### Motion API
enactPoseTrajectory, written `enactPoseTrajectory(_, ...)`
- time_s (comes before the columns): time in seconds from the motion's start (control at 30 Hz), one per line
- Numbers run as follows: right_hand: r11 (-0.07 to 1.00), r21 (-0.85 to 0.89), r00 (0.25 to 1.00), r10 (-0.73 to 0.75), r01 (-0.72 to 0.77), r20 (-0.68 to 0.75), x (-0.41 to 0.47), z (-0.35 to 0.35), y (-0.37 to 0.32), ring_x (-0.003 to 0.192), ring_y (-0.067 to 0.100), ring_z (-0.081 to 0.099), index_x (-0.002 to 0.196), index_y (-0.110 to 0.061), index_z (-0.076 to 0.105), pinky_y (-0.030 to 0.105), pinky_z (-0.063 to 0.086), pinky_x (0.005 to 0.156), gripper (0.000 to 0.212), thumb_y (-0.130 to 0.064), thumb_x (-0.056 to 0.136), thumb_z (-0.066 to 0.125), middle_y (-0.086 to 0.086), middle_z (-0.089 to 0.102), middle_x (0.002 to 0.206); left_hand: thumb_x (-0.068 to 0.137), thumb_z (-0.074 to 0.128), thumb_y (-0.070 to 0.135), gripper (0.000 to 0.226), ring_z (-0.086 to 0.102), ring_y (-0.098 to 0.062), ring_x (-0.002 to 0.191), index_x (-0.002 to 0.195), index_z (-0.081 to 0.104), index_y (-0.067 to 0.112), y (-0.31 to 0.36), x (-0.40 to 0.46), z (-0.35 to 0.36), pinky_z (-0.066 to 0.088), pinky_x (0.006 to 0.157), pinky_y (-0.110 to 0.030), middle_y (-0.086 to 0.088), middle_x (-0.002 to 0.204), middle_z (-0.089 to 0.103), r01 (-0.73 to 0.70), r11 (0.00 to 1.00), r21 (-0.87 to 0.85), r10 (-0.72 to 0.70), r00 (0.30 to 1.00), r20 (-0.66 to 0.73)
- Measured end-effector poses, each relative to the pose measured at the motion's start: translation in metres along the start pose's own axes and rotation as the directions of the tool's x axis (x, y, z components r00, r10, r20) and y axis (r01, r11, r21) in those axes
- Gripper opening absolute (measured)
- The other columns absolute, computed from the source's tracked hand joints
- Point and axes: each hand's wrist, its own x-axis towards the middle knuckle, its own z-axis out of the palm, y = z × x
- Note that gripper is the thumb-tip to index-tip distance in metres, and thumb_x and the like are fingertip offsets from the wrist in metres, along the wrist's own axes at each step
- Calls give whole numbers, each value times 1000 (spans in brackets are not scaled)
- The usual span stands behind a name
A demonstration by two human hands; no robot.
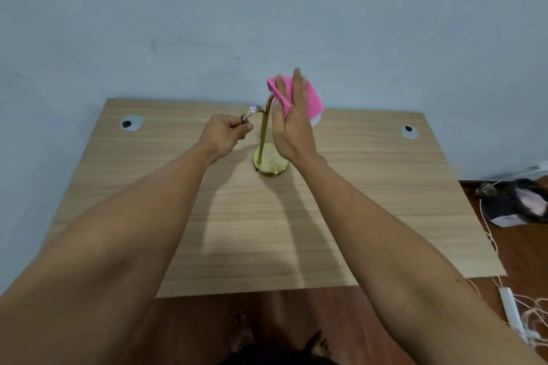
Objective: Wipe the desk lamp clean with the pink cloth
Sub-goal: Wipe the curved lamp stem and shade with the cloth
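Right now my left hand (225,135) pinches the curved handle (252,113) of the lamp (268,157), which stands mid-desk (267,231) toward the wall. My right hand (292,124), fingers loosely straight, presses the pink cloth (308,98) over the shade. Pushing too hard sideways could tip that small brass base, or the cloth might slip free.

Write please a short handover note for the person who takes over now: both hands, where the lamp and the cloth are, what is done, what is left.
Left hand: closed on the curved metal piece at the lamp's left side, steadying it.
Right hand: presses the pink cloth against the top of the lamp's arm.
Desk lamp: upright, its brass base on the wooden desk, near the far edge.
Done: cannot tell how much is already wiped.
Left: probably stem and base, which the cloth is not touching.
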Motion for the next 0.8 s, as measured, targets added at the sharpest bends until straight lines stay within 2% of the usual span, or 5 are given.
enactPoseTrajectory(0.17,936,254,948,285,-244,-141,14,16,-28,129,20,42,158,-56,-10,55,40,119,70,-68,103,32,12,27,170,97,72,17,26,56,-14,77,101,76,-8,0,1,-2,44,58,-6,-10,85,59,-28,999,34,28,1000,13)
enactPoseTrajectory(0.33,974,198,987,129,-109,-91,-14,27,-39,125,-5,52,168,-20,8,22,49,103,66,-30,110,38,9,16,175,98,69,16,18,50,-19,75,90,78,3,4,2,1,40,70,-30,-11,80,60,-28,999,23,25,994,105)
enactPoseTrajectory(0.53,801,484,810,521,-353,-270,-28,5,-34,61,11,57,83,-13,68,30,42,63,37,-34,102,44,0,62,70,97,71,12,16,59,-1,64,100,79,-1,9,1,17,42,57,-5,-3,76,64,-76,996,51,69,989,132)
enactPoseTrajectory(0.67,633,716,622,696,-294,-360,-12,-23,-39,73,15,63,77,-18,68,24,48,62,35,-35,98,45,8,66,81,99,69,10,12,58,12,53,104,77,2,9,0,19,42,54,-1,4,75,62,-83,996,33,80,991,108)
enactPoseTrajectory(0.8,747,611,773,541,-262,-331,24,-39,-46,82,-4,62,103,-20,76,11,48,57,43,-27,103,34,16,68,121,98,70,13,12,60,10,58,101,78,5,9,0,17,41,56,-1,6,75,64,-75,996,37,72,993,93)
